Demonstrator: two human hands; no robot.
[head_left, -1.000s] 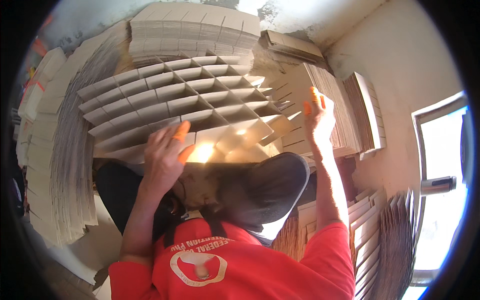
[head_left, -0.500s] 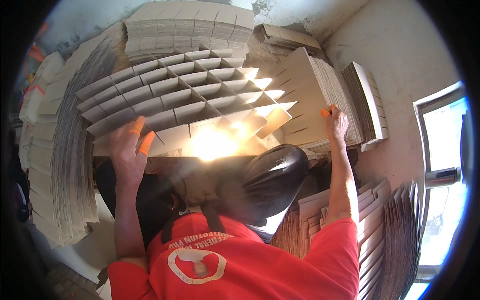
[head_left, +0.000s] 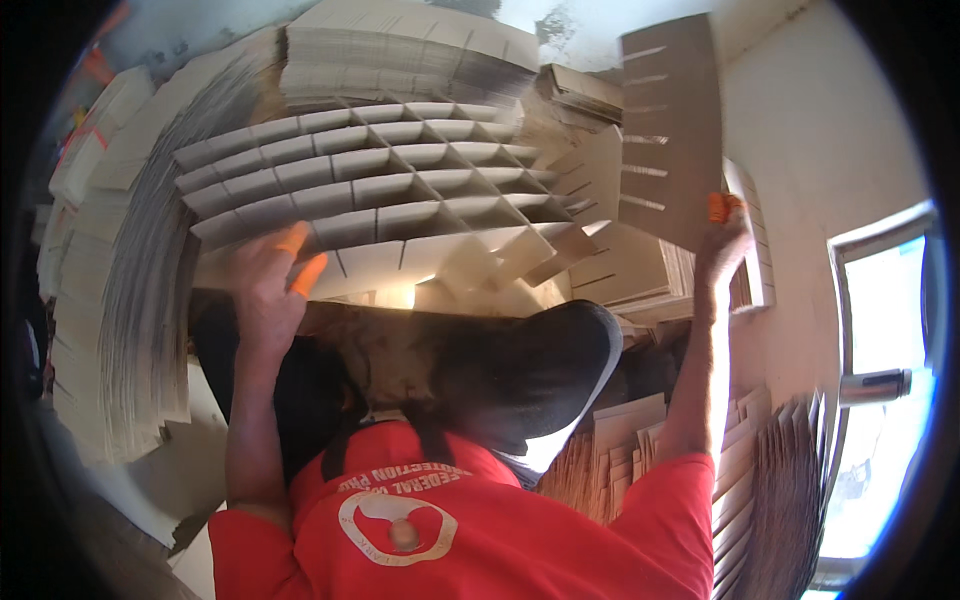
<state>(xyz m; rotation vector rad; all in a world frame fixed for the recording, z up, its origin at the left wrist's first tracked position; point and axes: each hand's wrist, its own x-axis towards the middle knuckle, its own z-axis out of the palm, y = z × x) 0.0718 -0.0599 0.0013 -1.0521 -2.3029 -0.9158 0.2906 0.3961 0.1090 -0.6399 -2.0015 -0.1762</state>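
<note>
A slotted cardboard strip stands raised at the right, slots along its left side. My right hand, closed, grips its lower end; an orange finger cover shows there. Before me lies a grid of interlocked cardboard dividers, its right end only partly crossed. My left hand lies at the near left of the grid, thumb and index finger apart in orange covers, against the nearest strip. Its other fingers are blurred or hidden.
Beneath the raised strip is a stack of slotted cardboard. More stacks stand at the back, along the left and by my right elbow. A bright window is at the right. My crossed legs sit before the grid.
My right hand has lifted a slotted strip off the right stack, moving right and slightly down in the picture. The left hand stays by the grid. The whole view has shifted a little.
</note>
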